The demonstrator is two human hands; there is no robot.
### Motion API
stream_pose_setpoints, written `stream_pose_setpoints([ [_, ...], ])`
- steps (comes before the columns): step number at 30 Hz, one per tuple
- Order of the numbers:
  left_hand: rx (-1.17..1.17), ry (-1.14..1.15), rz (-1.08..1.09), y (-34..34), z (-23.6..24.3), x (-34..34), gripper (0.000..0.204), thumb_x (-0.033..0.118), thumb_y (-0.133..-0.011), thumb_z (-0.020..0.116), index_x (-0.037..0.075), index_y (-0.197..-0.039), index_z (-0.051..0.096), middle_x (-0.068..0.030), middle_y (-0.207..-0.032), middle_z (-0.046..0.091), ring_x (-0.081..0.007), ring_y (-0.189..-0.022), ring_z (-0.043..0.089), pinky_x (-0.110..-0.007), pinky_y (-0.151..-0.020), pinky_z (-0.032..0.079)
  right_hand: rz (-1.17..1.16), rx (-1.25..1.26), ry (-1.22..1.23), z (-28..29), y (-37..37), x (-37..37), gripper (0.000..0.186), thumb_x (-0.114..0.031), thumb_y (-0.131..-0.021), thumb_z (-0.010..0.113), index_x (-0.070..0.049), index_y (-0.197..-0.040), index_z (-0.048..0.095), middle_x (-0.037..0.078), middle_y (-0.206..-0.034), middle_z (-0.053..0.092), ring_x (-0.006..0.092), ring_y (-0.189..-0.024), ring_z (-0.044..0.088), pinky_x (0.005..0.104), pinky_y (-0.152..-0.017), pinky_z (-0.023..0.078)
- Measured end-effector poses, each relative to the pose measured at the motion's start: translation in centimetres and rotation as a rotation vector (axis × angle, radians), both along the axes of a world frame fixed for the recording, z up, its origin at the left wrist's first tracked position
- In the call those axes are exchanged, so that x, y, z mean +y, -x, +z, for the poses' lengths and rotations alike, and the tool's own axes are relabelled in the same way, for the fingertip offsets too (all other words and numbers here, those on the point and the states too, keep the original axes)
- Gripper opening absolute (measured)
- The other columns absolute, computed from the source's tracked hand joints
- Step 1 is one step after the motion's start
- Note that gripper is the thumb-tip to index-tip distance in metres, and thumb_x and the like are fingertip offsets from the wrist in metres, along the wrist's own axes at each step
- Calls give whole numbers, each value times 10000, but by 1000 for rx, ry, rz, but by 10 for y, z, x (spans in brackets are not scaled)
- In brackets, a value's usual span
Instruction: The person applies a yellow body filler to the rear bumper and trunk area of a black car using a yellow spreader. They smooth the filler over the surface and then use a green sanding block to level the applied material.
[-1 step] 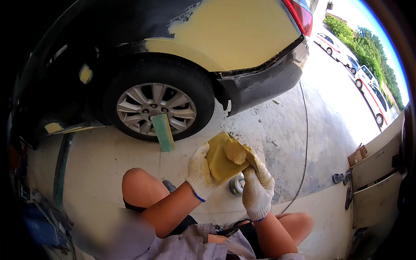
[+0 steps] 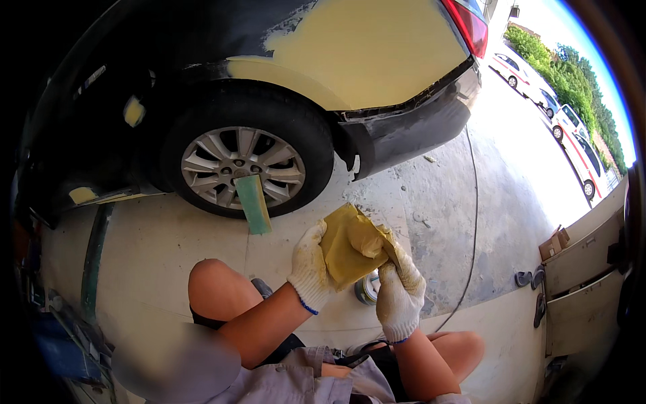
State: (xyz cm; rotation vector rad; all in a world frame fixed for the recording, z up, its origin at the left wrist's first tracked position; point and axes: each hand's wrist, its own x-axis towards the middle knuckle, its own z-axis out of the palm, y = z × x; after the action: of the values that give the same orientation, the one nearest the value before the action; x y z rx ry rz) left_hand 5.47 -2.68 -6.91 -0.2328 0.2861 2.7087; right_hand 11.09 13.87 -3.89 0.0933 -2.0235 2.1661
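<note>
I am crouched beside a black car (image 2: pixel 168 60) whose rear quarter panel carries a large patch of yellow filler (image 2: pixel 377 54). My left hand (image 2: pixel 311 266), in a white knit glove, grips the left edge of a yellow-coated flat board (image 2: pixel 343 249). My gloved right hand (image 2: pixel 399 296) holds a small spreader against a lump of yellow putty (image 2: pixel 367 237) on that board. Both hands are at chest height above the concrete floor.
A green sanding block (image 2: pixel 252 202) leans against the silver alloy wheel (image 2: pixel 242 168). A small round tin (image 2: pixel 368 288) sits on the floor under my hands. A thin cable (image 2: pixel 475 222) runs across the concrete. Grey cabinets (image 2: pixel 582 269) stand at right; parked cars (image 2: pixel 579 145) beyond.
</note>
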Motion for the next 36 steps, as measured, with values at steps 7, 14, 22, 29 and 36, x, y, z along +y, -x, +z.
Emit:
stream_pose_setpoints([
  [7, 41, 62, 13, -12, 25, -6, 609, 485, -1181, 378, 57, -1598, 494, -219, -1523, 615, -393, -1375, 656, -588, -1173, 552, -11, 634, -483, -17, 23, 21, 346, -14, -1087, 626, 22, -1417, 721, 180, -1389, 752, 272, -1274, 715, 410, -1101, 566],
  [14, 108, 242, 109, -16, 51, -17, 504, 380, -1205, 418, 16, -1529, 546, -165, -1408, 694, -304, -1235, 732, -476, -1088, 610, -76, 407, -458, -32, 44, 62, 343, 53, -1000, 642, -8, -1323, 743, 228, -1288, 781, 365, -1187, 781, 414, -998, 638],
  [22, 166, 487, -65, -9, 53, -7, 436, 305, -1188, 496, -17, -1461, 605, -160, -1335, 736, -258, -1135, 770, -404, -1006, 643, 370, -432, 506, 38, 72, 31, 373, -282, -1134, 632, 37, -1328, 652, 79, -1006, 741, 118, -763, 708, 245, -551, 540],
  [29, 167, 379, 64, 10, 73, -29, 395, 293, -1191, 483, 5, -1427, 614, -156, -1325, 728, -257, -1157, 757, -422, -1016, 637, 428, -420, 46, -1, 30, 64, 297, -170, -1094, 577, 37, -1303, 622, 137, -1116, 758, 209, -883, 761, 328, -771, 657],
  [36, 152, 534, 12, 12, 71, -43, 424, 296, -1177, 509, -12, -1451, 607, -178, -1357, 727, -273, -1173, 765, -443, -1002, 648, 275, 352, -192, 36, 15, 56, 443, 105, -954, 637, -56, -1348, 763, 196, -1470, 679, 366, -1384, 648, 472, -1170, 534],
])
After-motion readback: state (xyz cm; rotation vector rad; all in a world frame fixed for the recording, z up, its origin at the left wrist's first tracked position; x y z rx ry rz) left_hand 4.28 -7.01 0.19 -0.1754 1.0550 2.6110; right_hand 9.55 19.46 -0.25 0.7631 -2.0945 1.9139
